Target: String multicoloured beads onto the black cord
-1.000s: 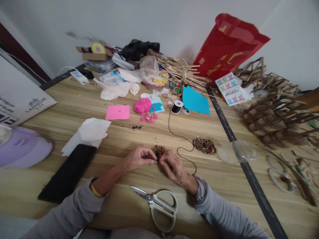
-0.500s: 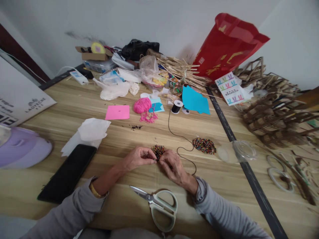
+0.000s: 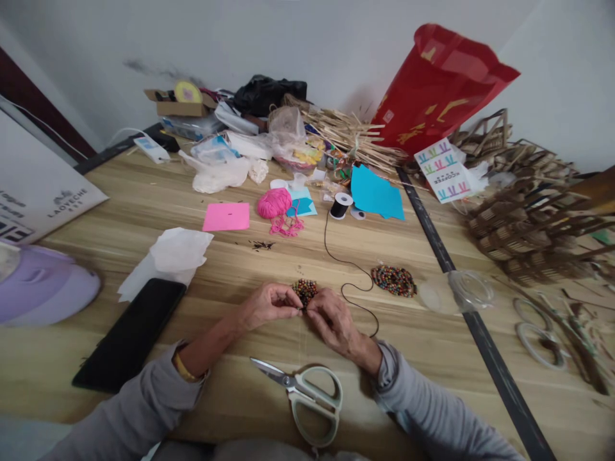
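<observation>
A small cluster of multicoloured beads (image 3: 305, 290) lies on the wooden table between my two hands. My left hand (image 3: 271, 304) pinches at the near edge of the beads, thumb against fingertips. From the other side my right hand (image 3: 335, 320) closes its fingertips at the same spot, almost touching the left. What sits between the fingertips is too small to make out, perhaps part of the bead strand. A second coil of beads (image 3: 394, 282) rests to the right. Black cord (image 3: 353, 264) winds down from its spool (image 3: 341, 206) towards my right hand's side.
Scissors (image 3: 307, 400) with pale handles lie close in front of me, blades pointing left. A black phone (image 3: 132, 333) and white paper (image 3: 168, 259) are at left. Pink yarn (image 3: 275, 203), blue sheets (image 3: 377, 194) and woven baskets (image 3: 514, 230) lie farther out.
</observation>
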`<state>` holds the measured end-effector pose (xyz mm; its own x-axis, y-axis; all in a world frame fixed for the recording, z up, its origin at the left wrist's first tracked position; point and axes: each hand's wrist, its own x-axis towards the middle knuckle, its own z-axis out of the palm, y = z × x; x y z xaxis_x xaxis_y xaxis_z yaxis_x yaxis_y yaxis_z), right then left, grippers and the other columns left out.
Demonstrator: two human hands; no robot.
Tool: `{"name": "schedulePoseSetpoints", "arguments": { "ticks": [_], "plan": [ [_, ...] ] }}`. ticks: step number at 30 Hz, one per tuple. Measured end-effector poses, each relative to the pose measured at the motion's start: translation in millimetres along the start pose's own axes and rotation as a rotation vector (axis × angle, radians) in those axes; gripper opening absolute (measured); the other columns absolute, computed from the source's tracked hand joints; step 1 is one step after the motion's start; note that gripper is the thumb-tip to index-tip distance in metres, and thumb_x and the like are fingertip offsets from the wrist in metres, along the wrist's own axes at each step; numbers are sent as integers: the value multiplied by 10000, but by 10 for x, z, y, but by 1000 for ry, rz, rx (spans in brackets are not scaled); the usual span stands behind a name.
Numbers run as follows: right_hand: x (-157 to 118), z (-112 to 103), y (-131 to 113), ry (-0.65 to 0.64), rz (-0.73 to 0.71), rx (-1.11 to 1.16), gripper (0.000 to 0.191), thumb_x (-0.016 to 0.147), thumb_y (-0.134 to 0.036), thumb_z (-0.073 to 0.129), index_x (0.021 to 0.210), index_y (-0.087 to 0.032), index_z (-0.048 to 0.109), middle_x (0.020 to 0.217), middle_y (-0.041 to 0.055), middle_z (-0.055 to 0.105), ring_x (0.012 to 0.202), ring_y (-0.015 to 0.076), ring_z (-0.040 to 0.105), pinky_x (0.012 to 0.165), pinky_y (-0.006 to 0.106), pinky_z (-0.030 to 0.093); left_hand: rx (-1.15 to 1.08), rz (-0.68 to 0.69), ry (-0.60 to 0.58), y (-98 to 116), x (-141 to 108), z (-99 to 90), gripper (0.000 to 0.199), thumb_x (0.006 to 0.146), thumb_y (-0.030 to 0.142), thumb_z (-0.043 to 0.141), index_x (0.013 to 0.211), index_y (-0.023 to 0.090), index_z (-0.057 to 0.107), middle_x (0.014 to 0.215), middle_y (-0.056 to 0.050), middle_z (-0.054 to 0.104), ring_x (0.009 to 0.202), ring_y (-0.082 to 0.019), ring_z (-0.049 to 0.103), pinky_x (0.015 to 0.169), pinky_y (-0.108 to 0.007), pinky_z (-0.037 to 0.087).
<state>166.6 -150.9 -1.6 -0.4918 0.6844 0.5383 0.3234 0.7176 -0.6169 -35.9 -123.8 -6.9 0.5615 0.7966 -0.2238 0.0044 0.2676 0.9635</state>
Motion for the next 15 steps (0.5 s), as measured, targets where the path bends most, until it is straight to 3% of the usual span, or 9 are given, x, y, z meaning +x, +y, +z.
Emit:
{"name": "schedulePoseSetpoints", "arguments": {
  "ticks": [15],
  "plan": [
    [7, -15, -14, -17, 18, 1, 123, 937, -177, 439, 856, -183, 531, 768, 59, 567, 736, 182, 502, 689, 318, 418, 9, 2, 3, 31, -11, 7, 212, 636, 228, 775, 790, 122, 674, 691, -15, 706, 636, -108, 612, 648, -214, 471]
  ]
}}
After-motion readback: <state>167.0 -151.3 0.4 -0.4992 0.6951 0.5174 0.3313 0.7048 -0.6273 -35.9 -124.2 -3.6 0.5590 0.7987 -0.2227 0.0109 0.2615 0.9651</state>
